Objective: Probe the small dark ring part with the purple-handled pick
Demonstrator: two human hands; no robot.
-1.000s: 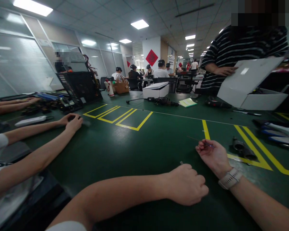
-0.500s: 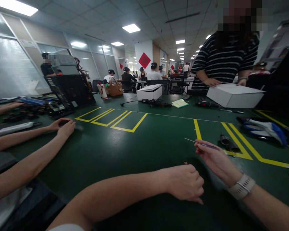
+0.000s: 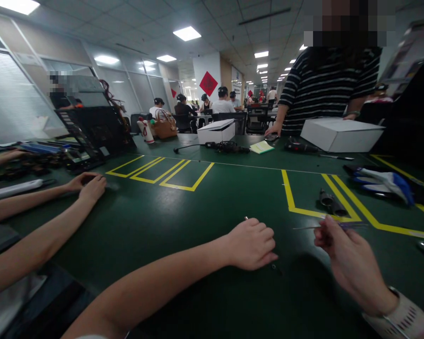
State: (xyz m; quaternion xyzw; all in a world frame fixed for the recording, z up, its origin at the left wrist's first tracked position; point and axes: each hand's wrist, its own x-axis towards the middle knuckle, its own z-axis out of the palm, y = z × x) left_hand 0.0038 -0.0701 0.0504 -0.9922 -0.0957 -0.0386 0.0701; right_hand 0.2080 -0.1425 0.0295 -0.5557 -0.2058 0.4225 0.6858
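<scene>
My left hand (image 3: 252, 245) is closed above the green table, knuckles up. A small tip pokes out past its far side, but what the fingers hold is hidden. A small dark piece (image 3: 275, 268) shows just under its fingertips; I cannot tell whether they touch it. To the right, my right hand (image 3: 351, 266) pinches a slim screwdriver (image 3: 353, 225) with a purple handle. Its thin shaft points left, toward my left hand. Just beyond the right hand, two dark cylindrical parts (image 3: 332, 203) lie by the yellow tape.
Blue-and-white gloves (image 3: 385, 183) lie at right. White boxes (image 3: 342, 134) (image 3: 216, 132), a power tool (image 3: 300, 145) and a yellow-green notepad (image 3: 262, 147) are at the back. A person (image 3: 325, 89) stands opposite. At left, a co-worker's hands (image 3: 88, 186) hold a dark object.
My left hand has moved left and slightly away from me. My right hand has moved right with the screwdriver. The standing person's one hand has left the box and reached the table.
</scene>
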